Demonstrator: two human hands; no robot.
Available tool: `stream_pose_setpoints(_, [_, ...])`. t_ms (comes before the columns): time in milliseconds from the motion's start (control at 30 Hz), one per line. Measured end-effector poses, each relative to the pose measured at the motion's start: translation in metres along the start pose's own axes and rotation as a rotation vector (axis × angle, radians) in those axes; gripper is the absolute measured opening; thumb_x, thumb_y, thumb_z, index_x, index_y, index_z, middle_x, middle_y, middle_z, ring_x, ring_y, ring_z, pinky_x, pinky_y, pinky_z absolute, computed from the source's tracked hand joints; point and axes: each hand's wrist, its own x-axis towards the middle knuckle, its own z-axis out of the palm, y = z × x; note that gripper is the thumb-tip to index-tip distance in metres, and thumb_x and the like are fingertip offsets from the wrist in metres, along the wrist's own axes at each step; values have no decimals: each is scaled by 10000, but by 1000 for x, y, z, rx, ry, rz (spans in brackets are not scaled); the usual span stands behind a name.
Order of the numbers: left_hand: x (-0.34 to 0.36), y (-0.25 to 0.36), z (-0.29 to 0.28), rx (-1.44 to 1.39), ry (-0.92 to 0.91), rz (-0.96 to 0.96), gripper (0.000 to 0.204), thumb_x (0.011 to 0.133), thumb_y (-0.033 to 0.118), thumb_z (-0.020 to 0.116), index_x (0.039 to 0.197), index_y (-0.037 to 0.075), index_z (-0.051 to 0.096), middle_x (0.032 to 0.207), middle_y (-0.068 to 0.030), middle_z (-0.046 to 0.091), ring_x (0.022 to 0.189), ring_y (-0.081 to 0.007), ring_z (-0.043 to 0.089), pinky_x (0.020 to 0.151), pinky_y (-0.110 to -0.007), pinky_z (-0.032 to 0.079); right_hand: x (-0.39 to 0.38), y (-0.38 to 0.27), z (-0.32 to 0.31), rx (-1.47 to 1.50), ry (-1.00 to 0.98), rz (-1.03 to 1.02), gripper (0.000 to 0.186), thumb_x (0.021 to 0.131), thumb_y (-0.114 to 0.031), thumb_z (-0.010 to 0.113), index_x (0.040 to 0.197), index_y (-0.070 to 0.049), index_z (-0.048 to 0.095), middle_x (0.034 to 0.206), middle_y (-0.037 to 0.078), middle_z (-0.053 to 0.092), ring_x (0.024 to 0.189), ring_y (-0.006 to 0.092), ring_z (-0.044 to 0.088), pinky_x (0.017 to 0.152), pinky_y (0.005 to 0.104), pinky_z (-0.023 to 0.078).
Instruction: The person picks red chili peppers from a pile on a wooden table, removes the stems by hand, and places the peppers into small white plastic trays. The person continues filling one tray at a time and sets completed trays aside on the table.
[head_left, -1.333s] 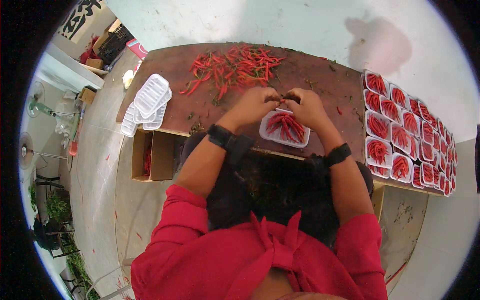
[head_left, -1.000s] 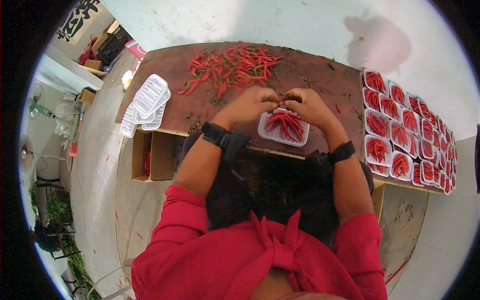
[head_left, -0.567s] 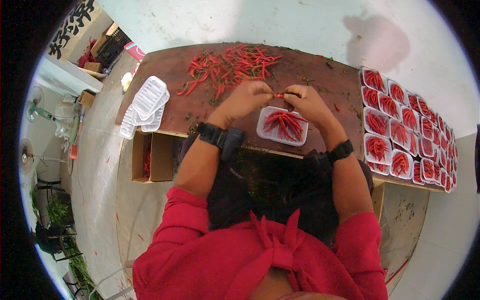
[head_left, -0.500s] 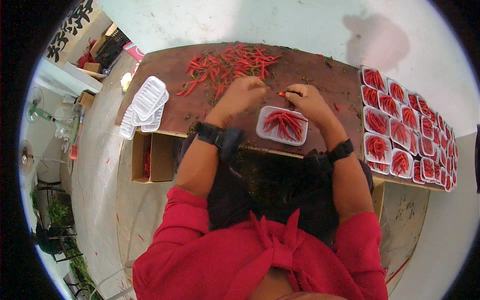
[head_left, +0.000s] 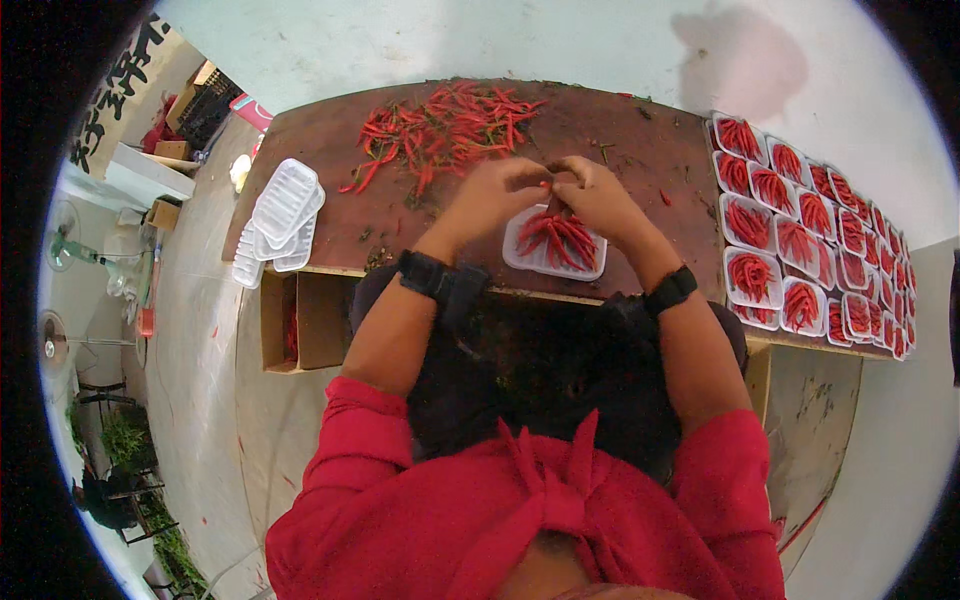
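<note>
My left hand point(head_left: 503, 192) and my right hand point(head_left: 592, 192) meet fingertip to fingertip over the near middle of the table. Between the pinched fingers shows a bit of a red chili pepper point(head_left: 546, 184); most of it is hidden. Just below them, a white plastic tray point(head_left: 512, 262) near the front edge carries a fanned bunch of red chilies point(head_left: 560, 240). Beyond my left hand spreads a loose pile of red chilies point(head_left: 450, 130), some with green stems.
Stacked empty white trays point(head_left: 285, 205) sit on the table's left corner. Rows of filled chili trays point(head_left: 748, 222) cover the right side. Beneath the left edge is an open cardboard box point(head_left: 320, 325). Stem scraps dot the brown tabletop point(head_left: 640, 150); a pale wall point(head_left: 560, 40) rises behind.
My hands, apart before with a chili in the right fingers, have come together at the fingertips. The view has shifted slightly.
</note>
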Motion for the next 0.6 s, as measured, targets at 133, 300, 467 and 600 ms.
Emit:
stream_pose_setpoints(133, [0,4,0,127,-4,-60,210,821,108,614,983,-24,627,898,-97,656,834,-143,619,738,-287,490,-2,-9,5,-98,26,85,282,847,-112,541,1071,56,570,829,121,648,693,159,614,636,280,498])
stream_pose_setpoints(300, [-3,4,-3,119,80,-64,237,807,180,632,960,-2,624,873,-77,641,821,-122,584,738,-294,470,-12,-24,4,-270,106,10,274,810,-192,585,915,57,636,778,162,656,684,212,632,658,325,490])
stream_pose_setpoints(467, [0,-6,-1,121,109,-11,224,800,174,640,948,6,631,877,-77,637,827,-127,583,751,-290,465,-16,-28,-1,-282,74,64,295,776,-233,609,885,37,657,775,174,650,699,235,633,684,351,483])
stream_pose_setpoints(600, [1,-8,1,109,106,-29,235,784,178,664,944,8,635,898,-70,635,845,-132,581,768,-289,464,-17,-26,2,-261,26,85,301,758,-227,611,900,34,662,781,186,648,721,248,631,703,351,479])
